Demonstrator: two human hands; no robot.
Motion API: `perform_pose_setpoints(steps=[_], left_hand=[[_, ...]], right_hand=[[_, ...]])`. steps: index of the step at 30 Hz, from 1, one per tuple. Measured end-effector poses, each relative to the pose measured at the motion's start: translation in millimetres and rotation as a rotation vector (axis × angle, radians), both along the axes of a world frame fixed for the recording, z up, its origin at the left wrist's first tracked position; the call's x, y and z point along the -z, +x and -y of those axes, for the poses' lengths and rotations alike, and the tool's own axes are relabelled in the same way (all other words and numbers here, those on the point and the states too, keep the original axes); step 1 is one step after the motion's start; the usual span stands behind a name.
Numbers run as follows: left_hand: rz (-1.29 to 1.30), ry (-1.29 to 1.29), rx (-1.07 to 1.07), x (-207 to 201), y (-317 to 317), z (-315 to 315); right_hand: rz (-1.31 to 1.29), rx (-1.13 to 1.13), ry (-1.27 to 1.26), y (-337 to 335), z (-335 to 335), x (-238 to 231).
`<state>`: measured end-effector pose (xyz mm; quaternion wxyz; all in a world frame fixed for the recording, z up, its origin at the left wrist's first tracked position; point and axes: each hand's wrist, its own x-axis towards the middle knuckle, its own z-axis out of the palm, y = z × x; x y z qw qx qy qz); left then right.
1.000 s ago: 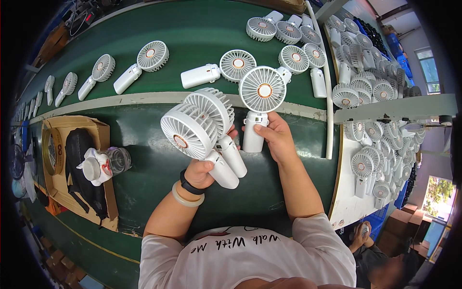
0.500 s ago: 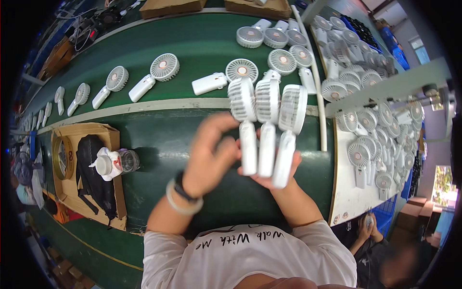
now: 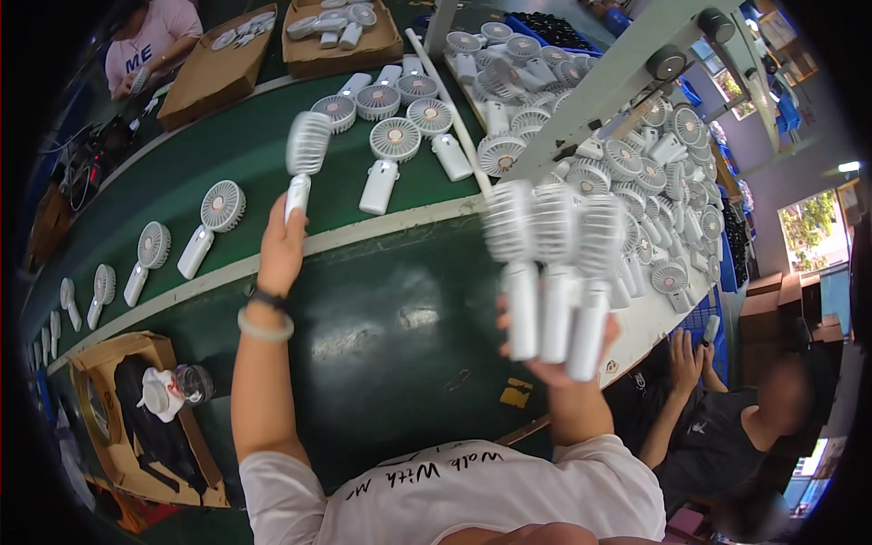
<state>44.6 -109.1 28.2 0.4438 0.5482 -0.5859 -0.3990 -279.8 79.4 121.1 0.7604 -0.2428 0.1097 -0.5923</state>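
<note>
In my left hand [image 3: 283,245] is a white handheld fan [image 3: 307,150], gripped by its handle and raised over the green belt, head up. My right hand [image 3: 563,363] holds three more white handheld fans [image 3: 556,272] side by side by their handles; their round heads are smeared by motion. Beyond the left hand, several handheld fans [image 3: 394,141] lie grouped on the belt [image 3: 263,136]. More lie spaced out in a row toward the left, the nearest being a fan [image 3: 222,207] with its handle toward me.
On the right, a white table [image 3: 636,341] bears a heap of fans [image 3: 627,159] behind a grey metal frame [image 3: 599,91]. A cardboard box [image 3: 136,341] with a black bag and a jar stands at left. Co-workers sit at right [image 3: 718,427] and far left [image 3: 154,45].
My left hand has moved left and away from the bunch and now holds one fan over the belt. My right hand has shifted right with its three fans. The whole view has turned rightward.
</note>
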Motion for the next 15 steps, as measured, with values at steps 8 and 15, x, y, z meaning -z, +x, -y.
perform_pose_setpoints(steps=[8,15], left_hand=[[-1.339,0.441,0.448,-20,-40,-106],[-1.612,0.447,0.564,-12,-54,-115]], right_hand=[[-0.865,0.899,0.221,-220,92,-33],[-2.431,0.973,0.289,-286,229,-60]])
